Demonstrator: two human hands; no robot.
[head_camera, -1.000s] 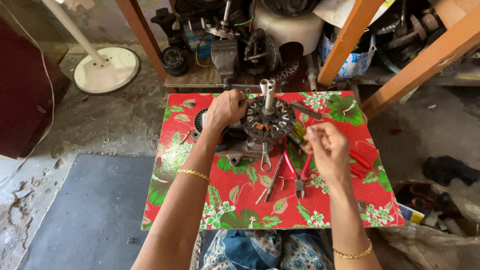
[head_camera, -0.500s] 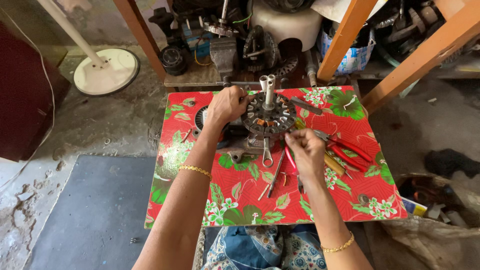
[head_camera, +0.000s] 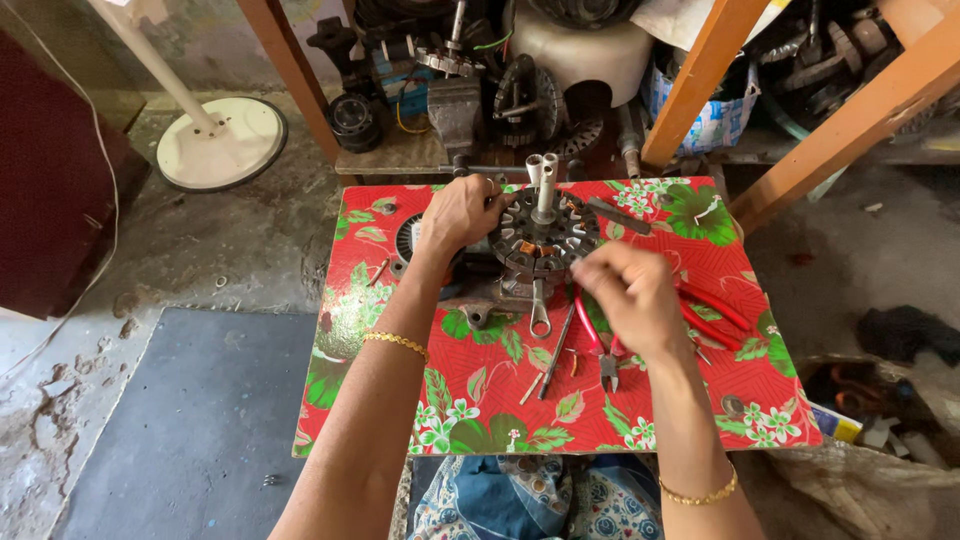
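Left hand (head_camera: 462, 212) grips the motor stator (head_camera: 545, 240) at its 9 o'clock edge; right hand (head_camera: 630, 295), loosely curled and seemingly empty, hovers over red-handled pliers (head_camera: 600, 345); stator lies bare, unassembled.

White fan base (head_camera: 222, 143) at 10 o'clock on the floor. Orange wooden posts (head_camera: 700, 75) at 1 o'clock. Grey mat (head_camera: 190, 420) at 8 o'clock. Cluttered shelf (head_camera: 480, 90) at 12 o'clock, probably motor parts. White tub (head_camera: 580, 50) behind.
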